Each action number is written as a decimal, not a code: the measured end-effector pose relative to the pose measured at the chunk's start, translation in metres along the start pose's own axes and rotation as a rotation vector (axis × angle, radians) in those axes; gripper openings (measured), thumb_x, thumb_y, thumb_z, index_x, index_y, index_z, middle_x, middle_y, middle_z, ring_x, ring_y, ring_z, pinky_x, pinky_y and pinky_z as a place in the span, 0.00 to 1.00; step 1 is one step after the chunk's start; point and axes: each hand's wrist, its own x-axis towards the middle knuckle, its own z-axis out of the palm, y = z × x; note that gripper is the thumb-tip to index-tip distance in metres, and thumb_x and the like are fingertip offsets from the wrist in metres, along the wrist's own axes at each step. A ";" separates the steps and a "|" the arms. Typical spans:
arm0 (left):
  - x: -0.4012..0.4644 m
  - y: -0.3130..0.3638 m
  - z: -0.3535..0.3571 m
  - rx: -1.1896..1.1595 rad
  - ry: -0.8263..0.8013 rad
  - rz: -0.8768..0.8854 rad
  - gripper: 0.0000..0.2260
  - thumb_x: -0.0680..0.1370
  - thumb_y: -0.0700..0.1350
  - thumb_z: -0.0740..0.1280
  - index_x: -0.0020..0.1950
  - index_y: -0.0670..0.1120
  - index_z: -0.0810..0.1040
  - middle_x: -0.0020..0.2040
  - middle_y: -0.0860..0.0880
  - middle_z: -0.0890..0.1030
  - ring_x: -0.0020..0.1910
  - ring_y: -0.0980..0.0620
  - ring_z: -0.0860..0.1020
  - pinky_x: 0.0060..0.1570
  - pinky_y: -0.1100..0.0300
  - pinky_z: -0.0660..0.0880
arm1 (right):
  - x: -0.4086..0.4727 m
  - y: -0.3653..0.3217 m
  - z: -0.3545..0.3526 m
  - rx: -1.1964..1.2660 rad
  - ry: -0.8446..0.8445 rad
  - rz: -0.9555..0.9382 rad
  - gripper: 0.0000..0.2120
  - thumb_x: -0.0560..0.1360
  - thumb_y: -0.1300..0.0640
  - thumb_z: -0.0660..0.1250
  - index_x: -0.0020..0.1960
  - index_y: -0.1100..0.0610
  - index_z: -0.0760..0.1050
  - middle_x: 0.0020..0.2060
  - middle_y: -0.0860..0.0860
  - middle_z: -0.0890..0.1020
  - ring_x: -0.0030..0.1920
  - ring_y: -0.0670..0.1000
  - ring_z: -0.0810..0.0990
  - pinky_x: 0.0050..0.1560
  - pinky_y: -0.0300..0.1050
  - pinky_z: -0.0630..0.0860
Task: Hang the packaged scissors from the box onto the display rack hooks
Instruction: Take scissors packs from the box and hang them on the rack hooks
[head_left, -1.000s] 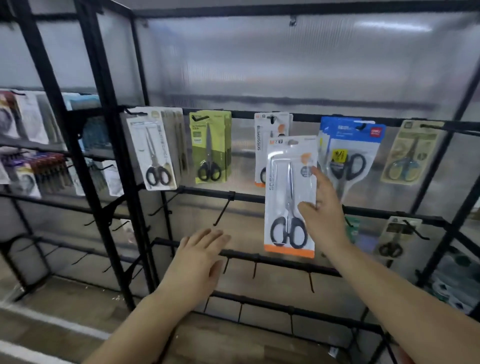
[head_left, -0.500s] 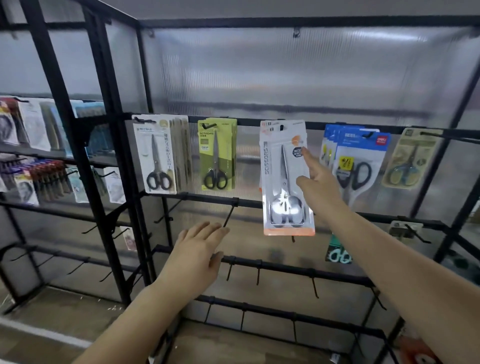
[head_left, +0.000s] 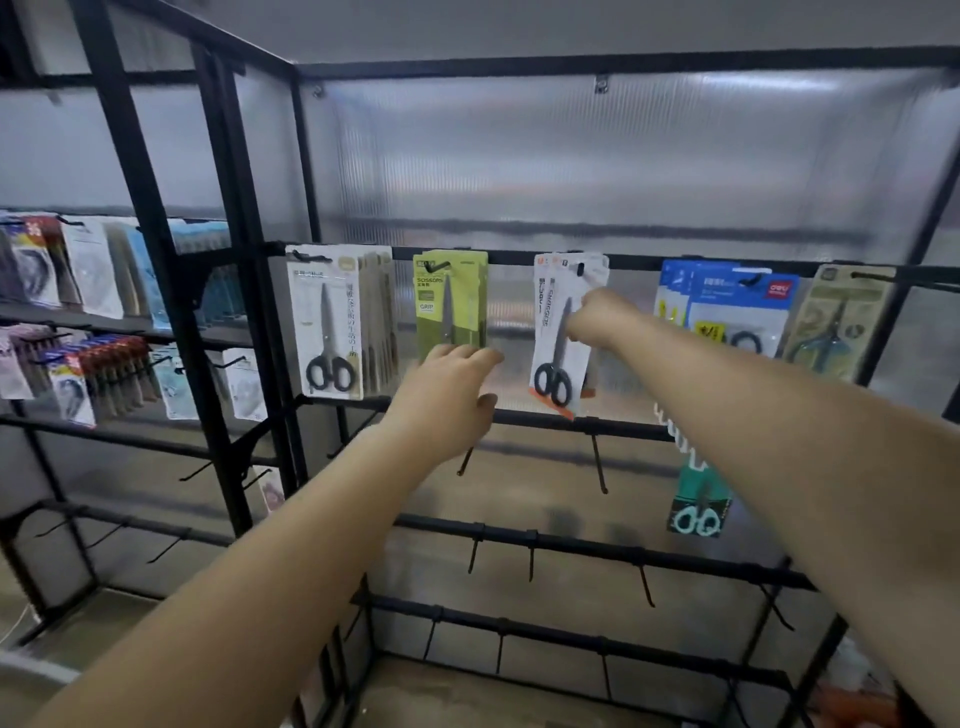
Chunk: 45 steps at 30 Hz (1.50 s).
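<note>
A white scissors pack with an orange bottom edge hangs tilted at a hook on the top bar of the black display rack, in front of another white pack. My right hand pinches its right edge near the top. My left hand reaches toward the rack with fingers relaxed, its fingertips over the bottom of the green scissors pack. The box is out of view.
The top bar also holds white packs, blue packs and a beige pack. A teal pack hangs on a lower bar. Bare hooks line the lower bars. A left shelf unit carries other packaged goods.
My right hand lifted the white pack up and back onto the top-bar hook. My left hand rose toward the green pack. The view moved closer to the rack.
</note>
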 end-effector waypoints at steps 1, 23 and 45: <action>0.004 0.002 -0.001 -0.010 0.013 -0.004 0.22 0.79 0.44 0.61 0.73 0.48 0.63 0.70 0.49 0.69 0.71 0.46 0.62 0.69 0.46 0.62 | -0.002 0.000 0.001 -0.016 0.015 -0.030 0.14 0.78 0.58 0.60 0.62 0.62 0.70 0.50 0.56 0.74 0.44 0.53 0.72 0.32 0.41 0.66; -0.178 0.039 0.219 -0.106 -0.717 -0.293 0.23 0.81 0.47 0.58 0.75 0.49 0.58 0.73 0.48 0.64 0.71 0.48 0.64 0.64 0.59 0.65 | -0.147 0.252 0.152 -0.063 -0.609 -0.029 0.22 0.79 0.60 0.60 0.72 0.56 0.64 0.71 0.53 0.66 0.67 0.54 0.68 0.63 0.42 0.67; -0.468 -0.059 0.599 -0.129 -0.960 -0.399 0.20 0.77 0.43 0.64 0.70 0.47 0.70 0.69 0.46 0.71 0.64 0.47 0.72 0.58 0.63 0.67 | -0.333 0.512 0.616 0.235 -0.529 0.551 0.15 0.75 0.64 0.60 0.58 0.54 0.78 0.42 0.56 0.77 0.31 0.41 0.77 0.31 0.36 0.69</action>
